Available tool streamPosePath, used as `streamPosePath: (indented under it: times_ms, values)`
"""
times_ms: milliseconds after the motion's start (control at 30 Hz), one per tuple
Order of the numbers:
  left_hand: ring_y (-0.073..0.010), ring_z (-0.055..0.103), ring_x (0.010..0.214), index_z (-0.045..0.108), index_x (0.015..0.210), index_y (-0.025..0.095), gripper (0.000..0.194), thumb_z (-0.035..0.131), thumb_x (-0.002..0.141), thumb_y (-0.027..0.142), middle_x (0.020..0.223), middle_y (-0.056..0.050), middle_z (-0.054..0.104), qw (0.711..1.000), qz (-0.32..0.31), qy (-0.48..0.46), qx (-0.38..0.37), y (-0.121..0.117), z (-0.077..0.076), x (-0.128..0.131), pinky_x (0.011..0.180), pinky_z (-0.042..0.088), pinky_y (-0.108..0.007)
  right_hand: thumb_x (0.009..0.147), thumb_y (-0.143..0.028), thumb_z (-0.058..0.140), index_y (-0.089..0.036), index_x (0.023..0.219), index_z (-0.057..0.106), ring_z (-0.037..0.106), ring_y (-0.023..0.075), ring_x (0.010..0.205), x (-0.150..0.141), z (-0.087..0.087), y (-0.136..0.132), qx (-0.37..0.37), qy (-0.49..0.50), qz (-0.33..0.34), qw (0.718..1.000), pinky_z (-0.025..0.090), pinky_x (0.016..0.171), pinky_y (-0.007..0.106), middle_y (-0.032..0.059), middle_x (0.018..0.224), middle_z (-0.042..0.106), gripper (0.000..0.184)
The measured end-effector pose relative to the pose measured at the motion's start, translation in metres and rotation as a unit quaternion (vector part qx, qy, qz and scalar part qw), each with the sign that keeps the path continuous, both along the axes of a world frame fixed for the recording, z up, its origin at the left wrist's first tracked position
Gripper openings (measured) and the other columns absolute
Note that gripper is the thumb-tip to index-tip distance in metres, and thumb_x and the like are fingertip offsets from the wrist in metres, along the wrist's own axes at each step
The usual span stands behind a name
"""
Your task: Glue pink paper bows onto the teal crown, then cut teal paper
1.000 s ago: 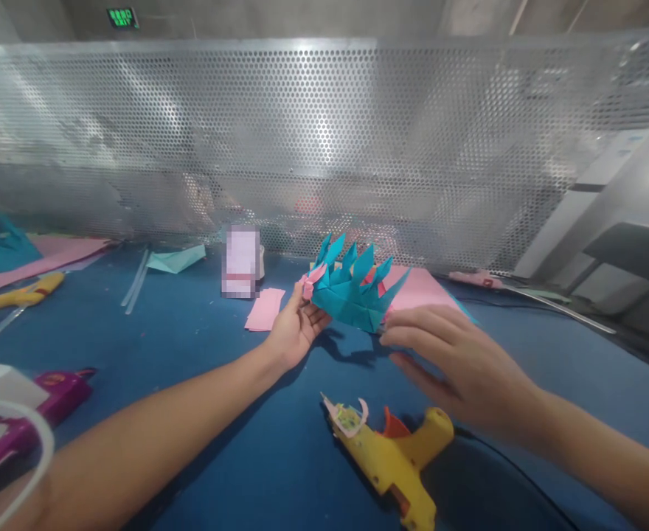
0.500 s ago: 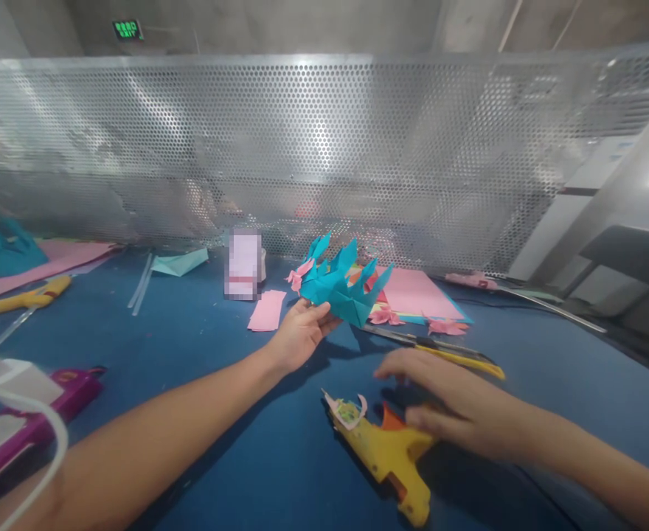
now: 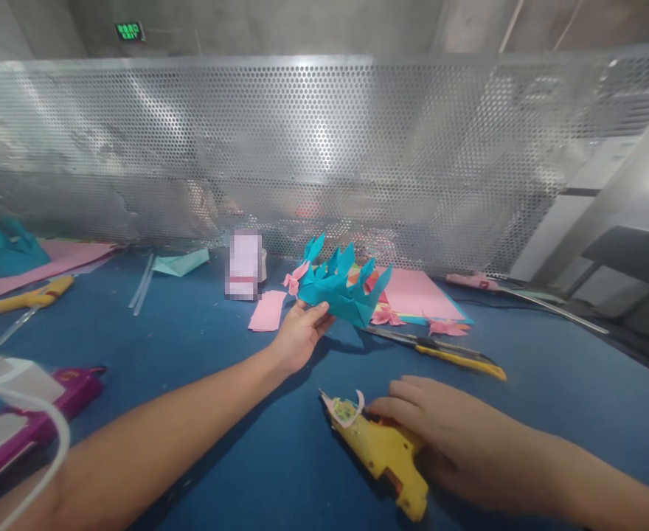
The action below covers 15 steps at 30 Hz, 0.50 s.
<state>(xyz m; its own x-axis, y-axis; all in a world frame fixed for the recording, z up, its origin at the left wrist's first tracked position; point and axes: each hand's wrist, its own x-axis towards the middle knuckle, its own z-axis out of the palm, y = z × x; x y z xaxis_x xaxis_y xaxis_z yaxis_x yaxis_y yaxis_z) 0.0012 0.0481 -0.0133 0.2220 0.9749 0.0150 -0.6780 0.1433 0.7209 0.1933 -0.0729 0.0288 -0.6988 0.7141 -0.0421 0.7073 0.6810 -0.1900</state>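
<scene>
My left hand (image 3: 301, 335) pinches the lower edge of a teal folded-paper crown (image 3: 341, 293) and holds it up over the blue table. A small pink paper flower (image 3: 296, 278) sits on the crown's left end. A yellow glue gun (image 3: 383, 450) lies on its side at the front, its nozzle toward the upper left, with paper scraps stuck near the tip. My right hand (image 3: 440, 424) is closed over the gun's right side, fingers curled at its upper edge. The thumb is hidden.
A yellow utility knife (image 3: 457, 358) lies behind my right hand. Pink paper flowers (image 3: 446, 326) and pink sheets (image 3: 418, 291) lie farther back. Pink slips (image 3: 268, 310), a magenta device (image 3: 75, 387) with a white cable, and another yellow knife (image 3: 26, 299) are to the left. A perforated metal panel (image 3: 313, 147) stands behind.
My right hand has come down from above onto the glue gun, which has shifted slightly left. The crown in my left hand has moved only a little.
</scene>
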Motion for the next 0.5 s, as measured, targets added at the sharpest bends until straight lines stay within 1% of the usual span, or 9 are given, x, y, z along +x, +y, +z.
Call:
streamPosePath:
  times_ms: [100,133,200,267,333,400,500]
  values:
    - [-0.0110,0.066,0.072,0.057,0.077,0.017,0.019,0.070,0.069,0.005,0.075,0.002,0.069,1.000,-0.004,-0.010,-0.005,0.000,-0.001,0.001,0.080,0.051,-0.028,0.076,-0.010,0.053,-0.021,0.105,0.060,0.060,0.0197,0.080,0.001,-0.004,0.006,0.021,0.046,-0.021,0.998,0.048,0.070,0.031,0.0054,0.089,0.064,0.033]
    - [-0.0110,0.066,0.072,0.055,0.075,0.017,0.020,0.070,0.069,0.004,0.073,0.003,0.068,1.000,-0.005,-0.013,-0.006,0.000,-0.002,0.002,0.082,0.052,-0.029,0.078,-0.015,0.053,-0.021,0.106,0.059,0.061,0.0196,0.080,0.003,-0.005,0.009,0.034,0.073,-0.035,0.996,0.048,0.069,0.030,0.0058,0.091,0.065,0.028]
    - [-0.0105,0.065,0.070,0.053,0.072,0.017,0.022,0.070,0.068,0.003,0.069,0.003,0.067,1.000,-0.002,-0.017,-0.010,-0.001,-0.002,0.004,0.083,0.052,-0.029,0.082,-0.021,0.050,-0.021,0.110,0.055,0.063,0.0202,0.082,0.010,-0.009,0.015,0.069,0.129,-0.075,0.986,0.049,0.070,0.030,0.0074,0.096,0.066,0.029]
    - [-0.0095,0.065,0.068,0.050,0.071,0.018,0.024,0.069,0.069,0.002,0.067,0.004,0.065,1.000,0.001,-0.018,-0.015,-0.003,-0.001,0.006,0.082,0.053,-0.029,0.083,-0.022,0.046,-0.021,0.112,0.053,0.064,0.0210,0.079,0.016,-0.014,0.021,0.107,0.168,-0.119,0.973,0.049,0.065,0.031,0.0079,0.095,0.067,0.030]
    - [-0.0089,0.064,0.067,0.049,0.071,0.018,0.026,0.068,0.069,0.001,0.066,0.005,0.063,1.000,0.004,-0.017,-0.024,-0.006,-0.001,0.008,0.083,0.053,-0.029,0.083,-0.022,0.043,-0.022,0.106,0.054,0.062,0.0209,0.070,0.019,-0.019,0.025,0.130,0.182,-0.150,0.963,0.047,0.057,0.030,0.0067,0.085,0.066,0.026]
    - [-0.0088,0.064,0.068,0.047,0.072,0.018,0.028,0.068,0.068,0.000,0.066,0.006,0.062,0.999,0.007,-0.016,-0.033,-0.009,-0.001,0.011,0.085,0.053,-0.030,0.082,-0.023,0.043,-0.022,0.096,0.055,0.059,0.0194,0.061,0.019,-0.024,0.027,0.138,0.190,-0.165,0.958,0.044,0.051,0.029,0.0046,0.074,0.063,0.018]
    - [-0.0096,0.064,0.071,0.046,0.073,0.018,0.029,0.068,0.068,0.000,0.067,0.005,0.062,0.999,0.006,-0.013,-0.046,-0.014,-0.002,0.015,0.088,0.052,-0.033,0.083,-0.025,0.044,-0.022,0.086,0.053,0.056,0.0178,0.059,0.014,-0.030,0.029,0.137,0.207,-0.175,0.953,0.044,0.052,0.029,0.0031,0.070,0.060,0.010]
